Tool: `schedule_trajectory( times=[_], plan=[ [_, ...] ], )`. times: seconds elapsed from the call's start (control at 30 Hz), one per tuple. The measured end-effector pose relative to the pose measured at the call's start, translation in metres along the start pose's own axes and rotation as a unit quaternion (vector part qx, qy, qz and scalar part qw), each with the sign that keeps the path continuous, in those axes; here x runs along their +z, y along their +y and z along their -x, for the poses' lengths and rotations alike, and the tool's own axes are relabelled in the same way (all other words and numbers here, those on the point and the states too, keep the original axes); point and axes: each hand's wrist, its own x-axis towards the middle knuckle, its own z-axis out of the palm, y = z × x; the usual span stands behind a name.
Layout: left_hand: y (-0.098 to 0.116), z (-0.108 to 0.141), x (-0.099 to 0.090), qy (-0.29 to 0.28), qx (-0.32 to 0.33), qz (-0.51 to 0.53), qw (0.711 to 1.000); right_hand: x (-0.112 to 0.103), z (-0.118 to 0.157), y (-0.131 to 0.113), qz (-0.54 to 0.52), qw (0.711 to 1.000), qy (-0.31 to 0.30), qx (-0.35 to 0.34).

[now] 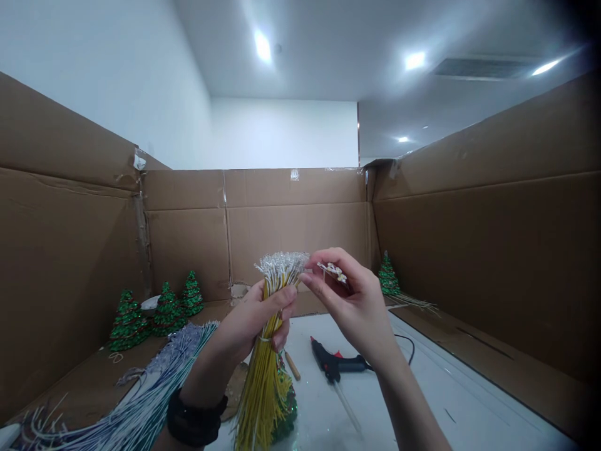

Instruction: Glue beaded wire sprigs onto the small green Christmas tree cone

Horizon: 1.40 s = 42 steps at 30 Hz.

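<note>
My left hand (263, 316) is wrapped around a thick bundle of yellow stems (258, 388) with clear, bead-like tips (282, 262) fanned out at the top. The bundle stands nearly upright, its lower ends hanging toward me, and a pale tie rings it below my fingers. My right hand (352, 294) is closed beside the bundle's tips, thumb and forefinger pinched at their right edge. Several small white-and-yellow beaded tips (334, 272) show inside its curled fingers; their stems are mostly hidden. Behind the bundle, a green tinsel tree (287, 407) is partly covered.
A black glue gun (333, 362) with a clear glue stick lies on the white tabletop (399, 401), near a wooden-handled tool (292, 366). Purple and teal stems (159, 382) spread at left. Small green trees (129, 321) stand left and right. Cardboard walls (300, 232) enclose the table.
</note>
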Motion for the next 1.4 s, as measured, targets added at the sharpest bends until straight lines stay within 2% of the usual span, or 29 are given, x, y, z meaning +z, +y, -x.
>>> schedule_trajectory(
  times=[0.17,0.33,0.4,0.57,0.67,0.87,1.03,1.23,1.4],
  plan=[
    [-0.001,0.000,0.001,0.017,0.006,0.011,1.000,-0.005,0.001,-0.001,0.000,1.000,-0.011,-0.008],
    [-0.002,-0.001,0.001,0.010,0.019,0.032,0.999,-0.009,0.000,-0.002,-0.012,0.991,-0.128,0.032],
    [-0.002,-0.001,0.001,0.006,0.027,0.041,0.999,-0.009,0.000,-0.002,-0.011,0.989,-0.145,0.026],
    [0.001,0.002,0.001,0.003,0.037,0.042,0.998,-0.006,0.004,-0.001,0.025,0.992,-0.120,-0.003],
    [0.002,0.003,0.003,0.013,0.042,0.038,0.998,-0.006,0.005,-0.001,0.043,0.991,-0.130,-0.008],
    [0.001,0.002,0.003,0.013,0.047,0.046,0.998,-0.005,0.002,-0.003,-0.009,0.984,-0.172,0.040],
    [-0.004,0.000,0.000,0.008,0.039,0.028,0.999,-0.002,0.002,-0.003,-0.003,0.983,-0.172,0.067],
    [-0.004,0.000,0.003,0.055,0.041,0.011,0.998,0.009,0.001,0.006,0.033,0.991,-0.117,0.054],
    [-0.003,-0.001,0.006,0.099,0.032,0.000,0.995,0.012,0.000,0.011,0.006,0.989,-0.130,0.064]
  ],
)
